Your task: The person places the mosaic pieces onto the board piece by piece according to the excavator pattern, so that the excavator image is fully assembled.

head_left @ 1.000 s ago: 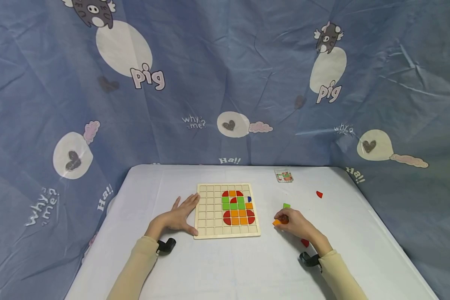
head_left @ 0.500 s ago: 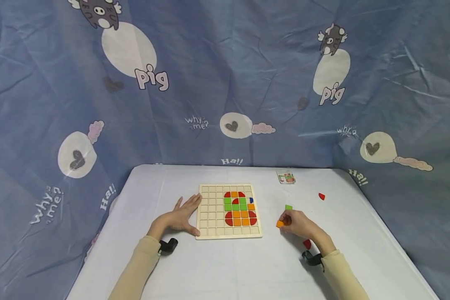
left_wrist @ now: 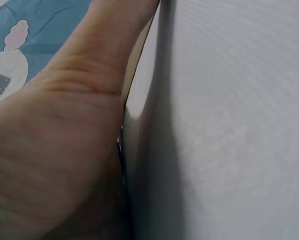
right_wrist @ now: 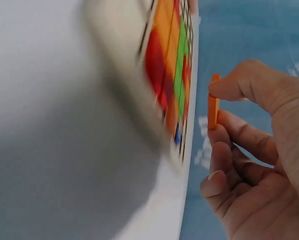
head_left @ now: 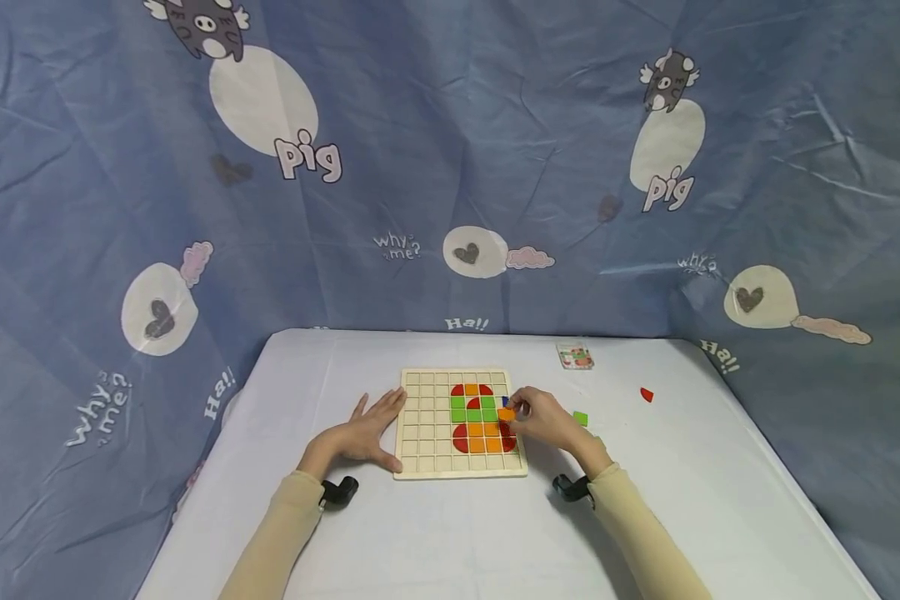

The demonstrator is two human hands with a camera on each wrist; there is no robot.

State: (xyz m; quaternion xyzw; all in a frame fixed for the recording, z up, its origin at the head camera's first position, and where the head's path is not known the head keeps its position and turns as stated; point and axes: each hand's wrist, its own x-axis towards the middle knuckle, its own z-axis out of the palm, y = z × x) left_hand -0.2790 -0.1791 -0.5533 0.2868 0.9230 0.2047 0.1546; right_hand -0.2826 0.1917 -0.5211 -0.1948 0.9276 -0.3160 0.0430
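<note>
A pale wooden grid board (head_left: 418,431) lies on the table, its right half partly filled with red, orange and green tiles. My left hand (head_left: 362,432) rests at the board's left edge, fingers spread and straight. Over the right side of the board, my right hand (head_left: 544,417) pinches an orange square tile (right_wrist: 213,111) between thumb and fingertips. In the right wrist view that tile is held edge-on, apart from the board. A blue piece (right_wrist: 177,134) sits on the board near the held tile. The left wrist view shows mostly the base of the hand and white cloth.
Right of the board lies a loose green tile (head_left: 581,418), close to the right wrist. Farther right is a red quarter-round tile (head_left: 647,394). A small pattern card (head_left: 575,357) lies toward the back of the white table (head_left: 450,542). A blue printed curtain (head_left: 390,183) hangs behind.
My right hand has picked up the orange tile from the table and carried it left, over the board. My left hand stays at the board's edge. The head view has shifted slightly.
</note>
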